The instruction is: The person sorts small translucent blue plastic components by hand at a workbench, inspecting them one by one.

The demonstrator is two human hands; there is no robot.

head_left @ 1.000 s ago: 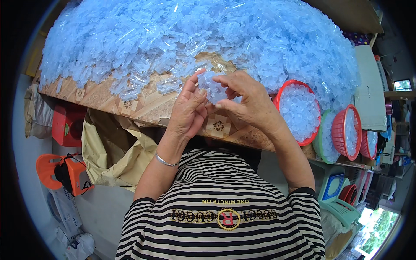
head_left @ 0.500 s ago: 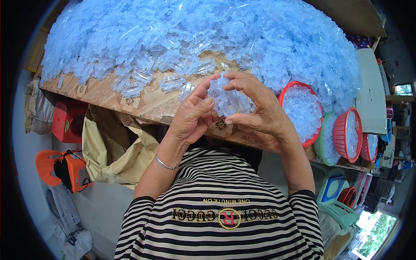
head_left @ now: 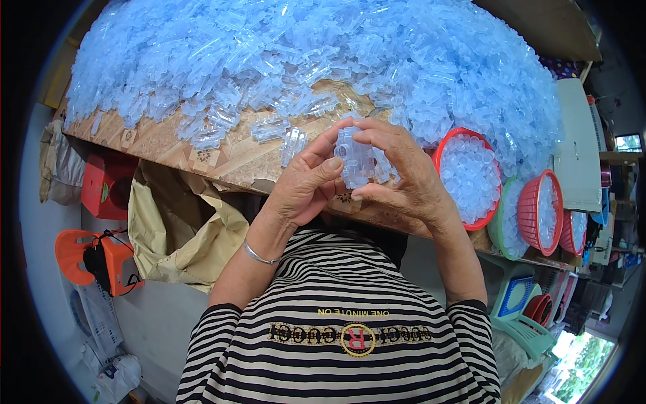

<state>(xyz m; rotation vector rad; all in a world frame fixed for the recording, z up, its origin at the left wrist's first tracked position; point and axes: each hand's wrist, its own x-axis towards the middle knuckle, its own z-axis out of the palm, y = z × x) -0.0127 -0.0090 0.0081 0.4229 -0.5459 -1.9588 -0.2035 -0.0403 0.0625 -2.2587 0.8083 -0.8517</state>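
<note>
Both hands meet over the near edge of the table (head_left: 202, 151). My left hand (head_left: 306, 185) and my right hand (head_left: 404, 178) together pinch a small stack of clear pale-blue plastic pieces (head_left: 355, 158), held upright between the fingertips. My left thumb presses on the stack's front. A huge heap of the same blue plastic pieces (head_left: 303, 54) covers the table beyond my hands. A few loose pieces (head_left: 293, 141) lie on the patterned tabletop just left of my hands.
A red basket (head_left: 468, 178) full of blue pieces sits at my right, with a green one (head_left: 501, 225) and more red baskets (head_left: 545, 212) beyond. Below the table lie a tan sack (head_left: 182, 229), a red box (head_left: 104, 185) and an orange stool (head_left: 94, 259).
My hands have drawn back from the heap toward my body, bringing the stack of pieces with them, and the fingers have closed more tightly around it.
</note>
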